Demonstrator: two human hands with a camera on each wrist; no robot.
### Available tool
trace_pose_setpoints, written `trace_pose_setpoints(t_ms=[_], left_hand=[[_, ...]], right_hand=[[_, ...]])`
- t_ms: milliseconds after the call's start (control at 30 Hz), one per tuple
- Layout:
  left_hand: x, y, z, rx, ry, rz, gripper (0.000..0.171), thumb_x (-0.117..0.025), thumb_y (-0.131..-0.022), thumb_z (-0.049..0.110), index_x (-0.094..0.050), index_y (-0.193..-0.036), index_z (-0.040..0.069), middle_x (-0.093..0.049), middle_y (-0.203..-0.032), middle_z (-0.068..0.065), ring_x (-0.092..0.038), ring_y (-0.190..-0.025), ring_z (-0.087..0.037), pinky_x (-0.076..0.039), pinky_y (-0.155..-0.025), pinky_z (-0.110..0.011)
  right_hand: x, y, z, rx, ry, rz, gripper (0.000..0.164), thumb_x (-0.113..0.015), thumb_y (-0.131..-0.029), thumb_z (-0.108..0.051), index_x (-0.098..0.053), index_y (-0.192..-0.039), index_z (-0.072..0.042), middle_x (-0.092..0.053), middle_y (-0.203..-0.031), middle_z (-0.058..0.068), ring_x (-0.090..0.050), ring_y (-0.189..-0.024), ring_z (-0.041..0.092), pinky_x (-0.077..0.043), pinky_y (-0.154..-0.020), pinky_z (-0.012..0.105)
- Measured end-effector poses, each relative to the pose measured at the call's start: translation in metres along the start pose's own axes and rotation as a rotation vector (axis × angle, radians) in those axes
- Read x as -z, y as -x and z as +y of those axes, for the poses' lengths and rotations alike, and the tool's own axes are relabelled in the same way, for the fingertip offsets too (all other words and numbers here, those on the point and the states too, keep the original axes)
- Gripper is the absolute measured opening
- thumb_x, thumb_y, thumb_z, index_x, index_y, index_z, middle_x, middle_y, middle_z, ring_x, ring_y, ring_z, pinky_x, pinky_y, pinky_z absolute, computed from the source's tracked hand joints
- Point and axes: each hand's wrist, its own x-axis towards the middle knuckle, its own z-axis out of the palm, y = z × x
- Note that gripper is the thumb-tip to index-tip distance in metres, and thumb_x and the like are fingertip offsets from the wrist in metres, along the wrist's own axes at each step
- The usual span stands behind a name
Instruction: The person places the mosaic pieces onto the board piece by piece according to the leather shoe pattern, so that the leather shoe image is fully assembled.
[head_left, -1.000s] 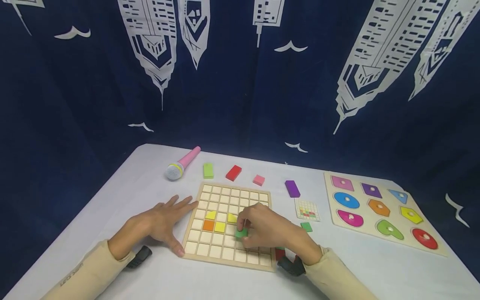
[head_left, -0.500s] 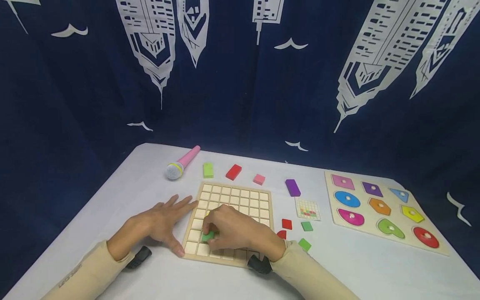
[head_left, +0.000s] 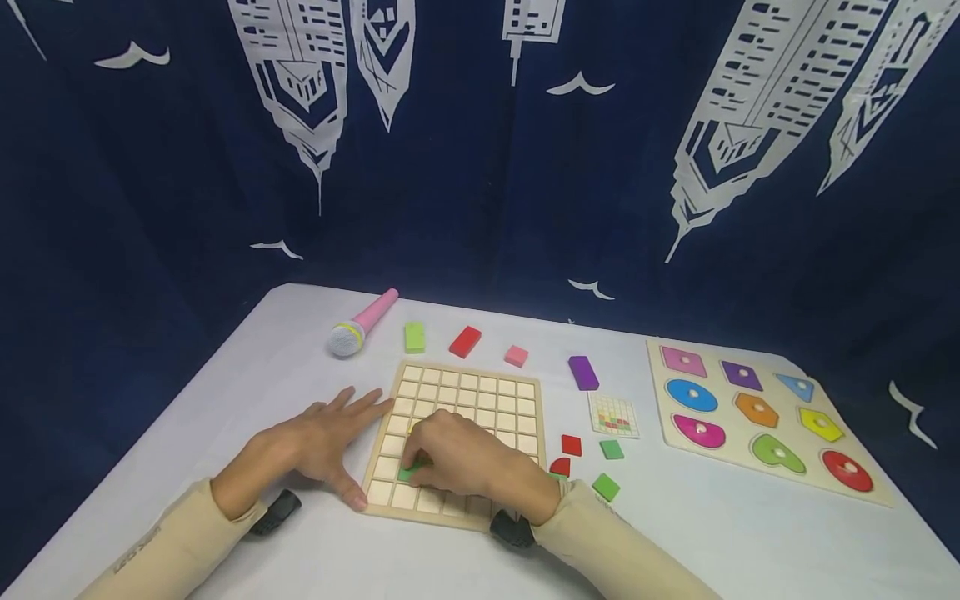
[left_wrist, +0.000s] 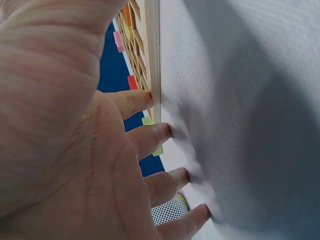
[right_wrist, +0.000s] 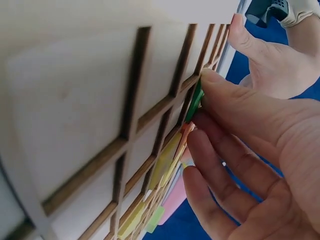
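Head view: any risk at R hand point(head_left: 461, 452)?

Yep. Green tile point(right_wrist: 195, 101) cd catch on a grid rib, I'd guess, if it's tilted under those fingers. Can't tell if it's seated.

Grip?

Narrow pinch, thumb & finger on the tile, approx. 8 o'clock on the board point(head_left: 480, 400). L hand point(head_left: 318, 446): fingers spread wide, touching board edge at 9 o'clock. If that slips, board might skid.

Further out?

Red sq. tile point(head_left: 572, 445), 3 o'clock of board; mic point(head_left: 362, 323), 11.

You have in view two hands point(head_left: 318, 446), one grid board point(head_left: 506, 392), at least three green tiles point(head_left: 611, 449), two red tiles point(head_left: 572, 445), one card point(head_left: 611, 408), four far blocks point(head_left: 466, 342), one far-left microphone point(head_left: 367, 321) and one nine-shape puzzle board point(head_left: 737, 448).
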Motion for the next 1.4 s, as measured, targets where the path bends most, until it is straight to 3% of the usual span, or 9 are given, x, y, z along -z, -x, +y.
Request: trace_pose_setpoints(t_ms=[233,433,567,700,933,1233,1400], left_hand=[[-0.001,0.000,-0.001,-0.003,0.011,-0.003,0.131,-0.092,-0.056,0.056,-0.025,-0.159,0.009,-0.018,-0.166,-0.020,-0.009,-0.150,-0.054,-0.016,-0.114,-0.075],[-0.001,0.001,-0.004,0.013,0.013,-0.001,0.131,-0.092,-0.056,0.056,-0.025,-0.159,0.011,-0.017,-0.166,-0.019,-0.008,-0.150,-0.053,-0.014,-0.114,-0.075],[-0.003,0.002,-0.006,0.011,0.019,0.001,0.130,-0.092,-0.056,0.055,-0.025,-0.159,0.010,-0.018,-0.166,-0.020,-0.009,-0.150,-0.054,-0.014,-0.114,-0.075],[-0.006,0.002,-0.005,0.012,0.024,0.001,0.130,-0.092,-0.056,0.054,-0.026,-0.159,0.011,-0.018,-0.166,-0.020,-0.009,-0.150,-0.054,-0.015,-0.113,-0.076],[-0.007,0.000,-0.003,0.022,0.014,0.013,0.132,-0.094,-0.052,0.052,-0.026,-0.159,0.013,-0.018,-0.166,-0.019,-0.008,-0.149,-0.055,-0.015,-0.112,-0.078],[-0.004,-0.002,0.000,0.029,0.031,0.001,0.133,-0.095,-0.052,0.051,-0.026,-0.159,0.013,-0.016,-0.167,-0.018,-0.006,-0.151,-0.052,-0.011,-0.116,-0.074],[-0.002,-0.002,0.002,0.033,0.025,0.000,0.133,-0.095,-0.052,0.050,-0.025,-0.159,0.014,-0.015,-0.167,-0.017,-0.005,-0.151,-0.051,-0.011,-0.116,-0.074]], right_hand=[[-0.004,0.015,-0.007,-0.031,0.079,-0.012,0.017,-0.080,-0.086,-0.022,-0.081,-0.103,-0.018,-0.068,-0.106,-0.010,-0.057,-0.099,0.002,-0.050,-0.085,0.013],[-0.005,0.028,-0.017,0.032,0.300,-0.063,0.026,-0.066,-0.097,-0.034,-0.073,-0.120,-0.025,-0.057,-0.112,-0.007,-0.046,-0.098,0.009,-0.046,-0.087,0.017],[-0.005,0.032,-0.021,0.023,0.323,-0.129,0.033,-0.062,-0.099,-0.038,-0.065,-0.129,-0.024,-0.055,-0.120,-0.008,-0.047,-0.104,0.009,-0.046,-0.094,0.020],[-0.005,0.037,-0.017,0.006,0.258,-0.131,0.041,-0.062,-0.098,-0.039,-0.060,-0.136,-0.023,-0.058,-0.127,-0.009,-0.050,-0.112,0.009,-0.046,-0.102,0.024],[0.002,0.062,0.005,0.051,0.087,-0.034,0.035,-0.067,-0.095,-0.035,-0.066,-0.128,-0.022,-0.064,-0.118,-0.009,-0.055,-0.107,0.006,-0.049,-0.097,0.023],[0.021,0.097,0.044,-0.077,-0.191,-0.070,0.036,-0.076,-0.090,-0.031,-0.070,-0.123,-0.019,-0.067,-0.115,-0.011,-0.059,-0.103,0.005,-0.051,-0.096,0.025],[0.028,0.113,0.060,-0.137,-0.238,-0.043,0.034,-0.081,-0.085,-0.031,-0.071,-0.116,-0.020,-0.067,-0.109,-0.011,-0.059,-0.095,0.007,-0.053,-0.087,0.026]])
